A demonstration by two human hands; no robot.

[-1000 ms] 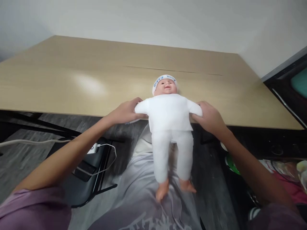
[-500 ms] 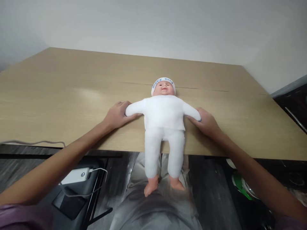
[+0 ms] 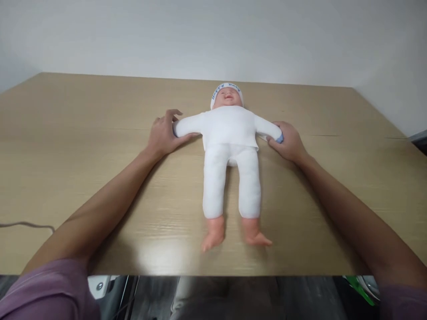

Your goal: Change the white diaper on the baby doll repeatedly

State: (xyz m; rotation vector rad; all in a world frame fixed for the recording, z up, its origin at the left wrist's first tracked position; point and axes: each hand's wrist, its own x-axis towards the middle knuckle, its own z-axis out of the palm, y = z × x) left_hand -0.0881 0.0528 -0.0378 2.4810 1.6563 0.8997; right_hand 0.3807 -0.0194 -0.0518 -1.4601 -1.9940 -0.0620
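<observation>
A baby doll [image 3: 230, 126] in white clothes lies face up on the wooden table [image 3: 160, 213], arms spread and bare feet towards me. Round its head is a white cap [image 3: 227, 87] with blue lettering. My left hand [image 3: 163, 135] is loosely closed round the end of the doll's arm at the left, its thumb stretched along the lower side and one finger arched above. At the other sleeve, my right hand [image 3: 289, 141] grips the arm's end, where a bit of blue shows. The fingers behind that sleeve are partly hidden.
A grey cable [image 3: 30, 225] crosses the table's left side. Behind the table rises a pale wall [image 3: 200, 40]. Below the front edge are a white device [image 3: 99, 285] at the left and a green object [image 3: 358, 289] at the right.
The doll has moved away from me with both hands, and its legs, which hung past the front edge, now lie on the tabletop. The left fingers have loosened somewhat. My view has also shifted.
</observation>
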